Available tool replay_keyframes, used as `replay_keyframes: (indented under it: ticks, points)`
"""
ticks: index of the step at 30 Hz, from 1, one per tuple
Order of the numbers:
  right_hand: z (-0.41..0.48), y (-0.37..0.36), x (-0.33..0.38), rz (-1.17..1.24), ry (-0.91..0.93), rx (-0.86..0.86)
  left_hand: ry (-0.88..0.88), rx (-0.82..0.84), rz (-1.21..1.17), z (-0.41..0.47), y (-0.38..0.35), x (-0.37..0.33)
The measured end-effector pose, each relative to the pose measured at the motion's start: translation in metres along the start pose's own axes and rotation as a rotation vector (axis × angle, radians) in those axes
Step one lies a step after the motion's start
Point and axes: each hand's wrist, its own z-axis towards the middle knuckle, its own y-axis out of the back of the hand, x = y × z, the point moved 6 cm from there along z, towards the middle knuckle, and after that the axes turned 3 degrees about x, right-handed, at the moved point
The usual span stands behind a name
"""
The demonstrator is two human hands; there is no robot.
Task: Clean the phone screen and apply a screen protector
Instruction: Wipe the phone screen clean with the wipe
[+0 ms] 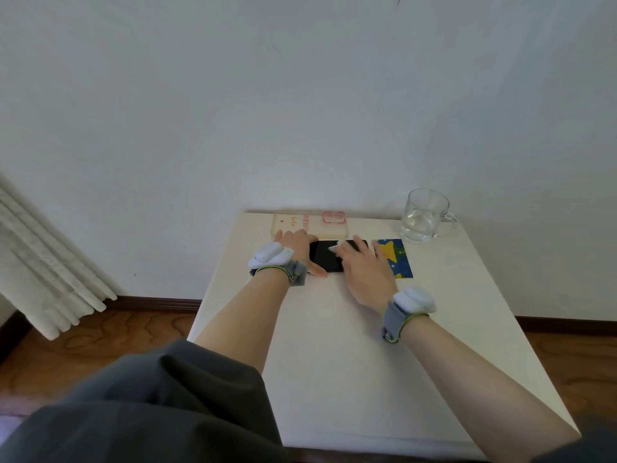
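A black phone (pixel 325 259) lies flat, screen up, near the far side of the white table (pixel 334 362). My left hand (pixel 298 248) holds its left end, thumb along the near edge and fingers over the far edge. My right hand (pixel 362 265) lies flat on the right part of the screen and presses a small white wipe (pixel 337 246) onto the glass under its fingertips. The phone's right end is hidden by that hand.
A clear phone case (pixel 310 225) with red print lies at the table's back edge. A blue and yellow packet (pixel 397 259) sits right of the phone. A glass mug (pixel 425 215) with water stands at the back right. A curtain (pixel 43 269) hangs at the left.
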Motion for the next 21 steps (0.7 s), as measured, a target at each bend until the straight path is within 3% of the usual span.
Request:
replay_keyframes:
  ticks: [4,11,16,21]
  points:
    - [0.01,0.003,-0.026,-0.007,-0.197,0.053,-0.002,0.001,-0.006,-0.001,0.0,0.001]
    - [0.002,-0.002,0.041,0.094,0.08,0.045,-0.009,-0.033,-0.014,0.002,-0.003,0.004]
    - [0.004,0.001,-0.012,0.04,-0.095,0.057,-0.005,-0.007,-0.063,-0.004,-0.001,0.005]
    - [0.004,-0.001,-0.011,0.014,-0.093,0.084,0.021,0.001,-0.121,-0.012,-0.001,0.023]
